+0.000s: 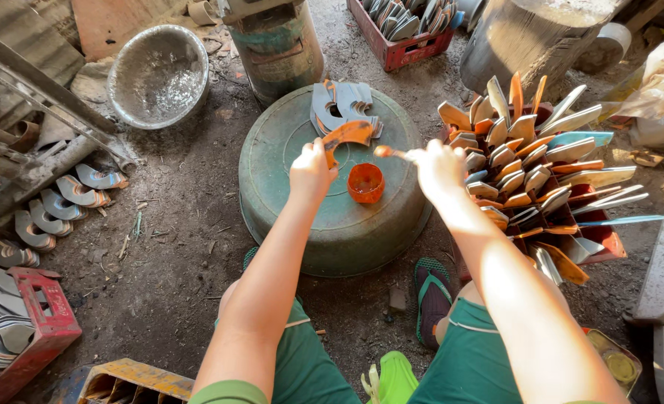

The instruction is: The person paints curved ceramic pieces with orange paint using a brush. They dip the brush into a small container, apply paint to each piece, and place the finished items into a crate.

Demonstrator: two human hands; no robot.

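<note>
Over an upturned green basin (339, 224) that serves as a bench on the dirt floor (175, 247), a seated person works with both hands raised above its flat top. The left hand (311, 170) is closed around a curved metal blade (347, 135), coated orange, holding it tilted above the middle of the basin. The right hand (438, 166) is clamped on a thin brush (389, 152) whose orange-stained tip points toward the blade, close to it, though whether the two touch cannot be told. Between and just below the hands, a small orange cup (366, 183) stands upright on the basin. At the basin's far edge lies a loose stack of bare grey blades (343, 105). To the right, just beside the basin, a red crate (605, 236) is packed with blades standing on end (530, 164), many tipped with orange. At left, more curved blades (62, 206) lie in a row on the floor beside long metal bars (32, 135), and another red crate (47, 329) at lower left holds grey blades. A dented metal bowl (158, 75) rests on the floor at upper left, next to a green drum (276, 49). The person wears green shorts (467, 359) and green sandals (431, 295).
</note>
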